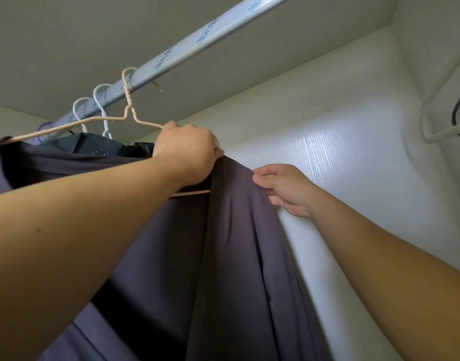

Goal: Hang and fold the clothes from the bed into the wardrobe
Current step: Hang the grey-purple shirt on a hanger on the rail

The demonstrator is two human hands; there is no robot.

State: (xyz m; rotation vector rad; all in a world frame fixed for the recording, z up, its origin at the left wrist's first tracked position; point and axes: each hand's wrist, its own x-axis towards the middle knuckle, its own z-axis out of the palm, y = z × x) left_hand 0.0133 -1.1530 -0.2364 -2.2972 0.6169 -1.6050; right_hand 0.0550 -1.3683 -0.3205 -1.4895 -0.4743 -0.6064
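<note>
Garment [236, 256] of dark purple-grey cloth, where is it at this moment? asks the first.

Inside the wardrobe [341, 157], draped on a beige hanger [131, 114], answers the second. The hook of the hanger sits over the rail [197, 40], and the cloth falls from it toward the lower edge of the view.

And the hands?

The left hand [187, 152] has its fingers curled around the right shoulder end of the hanger, with cloth under them. The right hand [283, 188] pinches a fold of the same cloth between thumb and fingers, just beside the left hand. Neither hand is free.

So this piece is hung?

Almost, in my judgement. The hook is on, but the cloth seems not settled. The hands look to be arranging it over the hanger's shoulder. Smoothing it and letting go is what remains.

What else is done?

Toward the left end of the rail there are two white hangers [101, 100], and a black garment [98, 148] hangs there behind the purple-grey one. So some hanging looks finished. At the right edge of the wardrobe a pale hanger [442, 131] shows. I cannot tell if it carries anything.

And what is left?

That I cannot tell. The bed is not in view, and no folded clothes or shelf are visible, so the folding part may be wholly ahead.
</note>
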